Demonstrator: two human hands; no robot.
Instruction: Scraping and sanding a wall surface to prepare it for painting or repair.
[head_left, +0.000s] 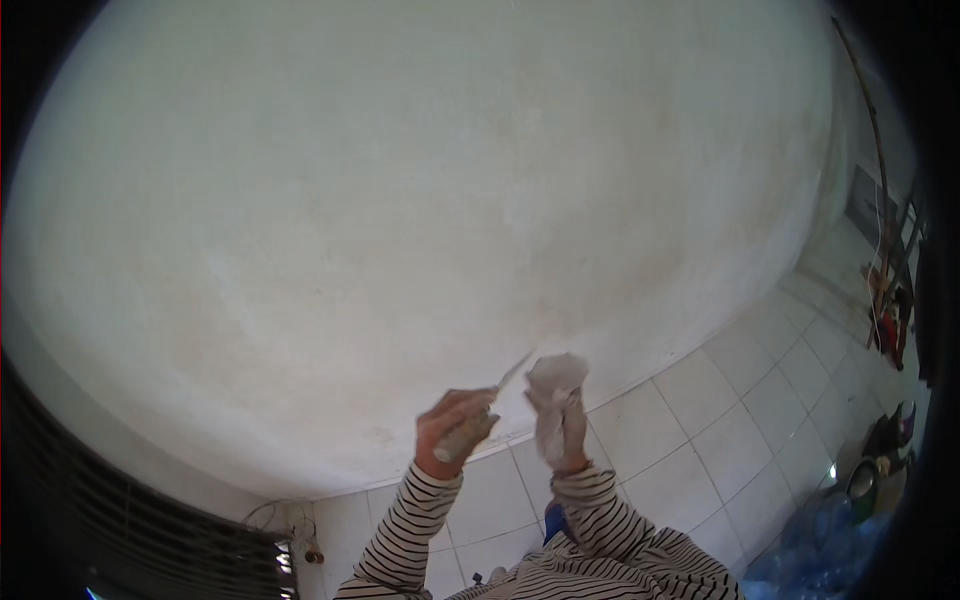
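My left hand (456, 431) grips what looks like a putty knife by its thick, pale-smeared handle (450, 445). Its thin blade (516, 369), seen almost edge-on, points up and to the right. Beside it, my right hand (571, 431) holds a flat, pale scraper-like piece (559, 371) coated in greyish-white paste; motion blur hides its exact shape. A small gap separates the blade tip from this piece. Both hands are in front of the lower part of a whitish wall (390, 247) with faint brownish and white patches.
White tiles cover the floor (675, 465) along the wall's foot. A dark slatted grille (150, 517) and loose cable (300, 517) are at lower left. On the right are a long wooden pole (870, 112), blue translucent plastic (817, 540) and a round metal container (862, 480).
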